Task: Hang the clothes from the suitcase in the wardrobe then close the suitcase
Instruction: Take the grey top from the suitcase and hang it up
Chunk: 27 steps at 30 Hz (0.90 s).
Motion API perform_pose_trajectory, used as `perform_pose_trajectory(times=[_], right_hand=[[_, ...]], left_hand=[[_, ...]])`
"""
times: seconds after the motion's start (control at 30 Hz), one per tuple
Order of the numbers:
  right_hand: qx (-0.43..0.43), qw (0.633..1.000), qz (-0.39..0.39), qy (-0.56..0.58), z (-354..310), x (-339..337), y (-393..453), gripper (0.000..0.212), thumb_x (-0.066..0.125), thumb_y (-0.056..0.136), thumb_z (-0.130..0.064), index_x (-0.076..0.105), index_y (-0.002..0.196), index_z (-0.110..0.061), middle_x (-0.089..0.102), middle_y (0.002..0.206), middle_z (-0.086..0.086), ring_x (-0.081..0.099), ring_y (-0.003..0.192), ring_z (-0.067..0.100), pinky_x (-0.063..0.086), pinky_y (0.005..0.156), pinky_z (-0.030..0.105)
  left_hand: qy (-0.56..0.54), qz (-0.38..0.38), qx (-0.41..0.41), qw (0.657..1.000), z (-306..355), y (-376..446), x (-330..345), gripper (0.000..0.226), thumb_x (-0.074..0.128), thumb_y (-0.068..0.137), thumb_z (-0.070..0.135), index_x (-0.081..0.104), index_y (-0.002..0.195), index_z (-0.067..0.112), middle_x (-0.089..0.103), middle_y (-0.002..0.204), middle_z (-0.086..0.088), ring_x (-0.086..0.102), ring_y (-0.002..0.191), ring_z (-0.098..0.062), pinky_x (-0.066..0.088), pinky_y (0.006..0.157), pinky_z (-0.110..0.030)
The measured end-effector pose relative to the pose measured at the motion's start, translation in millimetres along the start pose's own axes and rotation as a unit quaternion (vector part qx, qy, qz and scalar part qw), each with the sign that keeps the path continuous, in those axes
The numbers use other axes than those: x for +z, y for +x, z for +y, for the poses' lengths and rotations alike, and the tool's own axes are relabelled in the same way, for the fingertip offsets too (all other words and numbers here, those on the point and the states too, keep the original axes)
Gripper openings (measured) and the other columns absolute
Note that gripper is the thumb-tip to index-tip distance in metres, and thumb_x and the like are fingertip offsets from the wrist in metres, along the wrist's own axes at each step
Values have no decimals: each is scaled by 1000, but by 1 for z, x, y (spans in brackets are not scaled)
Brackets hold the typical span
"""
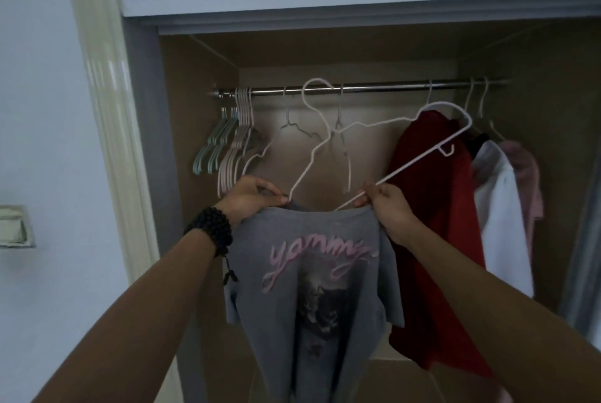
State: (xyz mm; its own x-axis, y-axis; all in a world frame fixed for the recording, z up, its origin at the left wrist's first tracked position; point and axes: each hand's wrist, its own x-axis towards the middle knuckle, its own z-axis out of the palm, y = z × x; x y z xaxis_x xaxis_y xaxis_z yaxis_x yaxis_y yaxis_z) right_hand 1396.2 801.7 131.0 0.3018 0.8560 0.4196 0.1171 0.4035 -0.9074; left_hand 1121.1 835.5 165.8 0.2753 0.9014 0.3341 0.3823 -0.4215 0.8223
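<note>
Shirt and hanger held up before the open wardrobe

A grey printed T-shirt (312, 288) hung in front of the open wooden wardrobe (201, 77), its collar held between the left hand (250, 199) and the right hand (388, 204), each grip also touching the tilted white wire hanger (367, 124) rising above the collar. Behind it, the metal rail (374, 87) ran across the wardrobe; a bunch of plastic hangers (227, 145) hung at its left end, bare wire hangers (289, 116) near the middle, and a red garment (432, 207), white garment (500, 223) and pink garment (530, 181) at the right.
</note>
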Motion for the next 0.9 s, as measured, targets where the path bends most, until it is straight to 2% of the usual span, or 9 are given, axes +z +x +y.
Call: perform_pose_trajectory(times=[0.13,0.3,0.4,0.47,0.53,0.63,0.73,0.83,0.9], right_hand=[[-15,994,-51,-99,13,-23,-7,49,48,99,-24,67,56,-14,71,68,8,65,68,19,51,81,36],[-7,982,-90,-167,30,-52,-15,49,50,98,-30,73,56,-19,75,68,4,69,70,16,52,85,42],[-13,985,-75,-157,29,-65,-19,49,51,98,-31,72,56,-17,74,65,5,68,65,13,52,80,38],[-15,987,-87,-131,27,-72,-23,43,54,97,-30,73,62,-14,73,66,8,65,60,10,50,73,30],[-17,980,-131,-151,24,-77,-27,37,56,96,-33,75,74,-9,72,70,5,64,61,4,48,68,23],[-73,898,-227,-371,19,-98,-26,45,59,88,-52,62,58,-19,55,55,-9,50,55,-3,37,58,13],[-117,803,-274,-516,16,-124,-21,51,63,82,-58,45,53,-20,43,50,-6,45,51,3,34,58,20],[-111,750,-250,-602,10,-141,-11,40,62,86,-51,47,57,-27,53,64,-11,53,72,8,36,74,32],[-112,742,-215,-625,7,-147,-5,34,60,88,-47,50,60,-31,58,77,-13,58,90,15,36,83,35]], left_hand=[[-7,-31,-3,999,20,14,30,9,73,84,11,76,91,10,73,94,-3,65,92,-17,52,85,-29],[-175,-81,-38,981,55,22,73,25,54,82,1,73,97,8,71,82,-4,64,73,-17,49,63,-29],[-204,-120,-5,972,65,24,85,19,57,91,16,71,102,12,71,100,-6,65,88,-18,52,78,-30],[-195,-116,8,974,68,24,92,31,62,91,37,71,102,9,70,107,-8,65,99,-21,51,90,-34],[-198,-94,27,975,68,25,96,34,61,92,35,69,102,3,69,102,-12,64,96,-23,50,91,-37],[-211,-69,39,974,65,23,88,19,62,93,21,71,88,6,70,83,-9,64,79,-19,55,73,-28],[-169,-98,27,980,55,17,69,20,61,94,19,72,88,2,69,76,-11,66,70,-20,55,62,-26],[-118,-80,0,990,40,9,50,21,62,93,17,75,79,7,70,74,-13,64,67,-23,54,58,-26],[-86,-91,-21,992,31,3,38,21,62,93,19,74,83,4,70,84,-20,65,76,-29,57,68,-31]])
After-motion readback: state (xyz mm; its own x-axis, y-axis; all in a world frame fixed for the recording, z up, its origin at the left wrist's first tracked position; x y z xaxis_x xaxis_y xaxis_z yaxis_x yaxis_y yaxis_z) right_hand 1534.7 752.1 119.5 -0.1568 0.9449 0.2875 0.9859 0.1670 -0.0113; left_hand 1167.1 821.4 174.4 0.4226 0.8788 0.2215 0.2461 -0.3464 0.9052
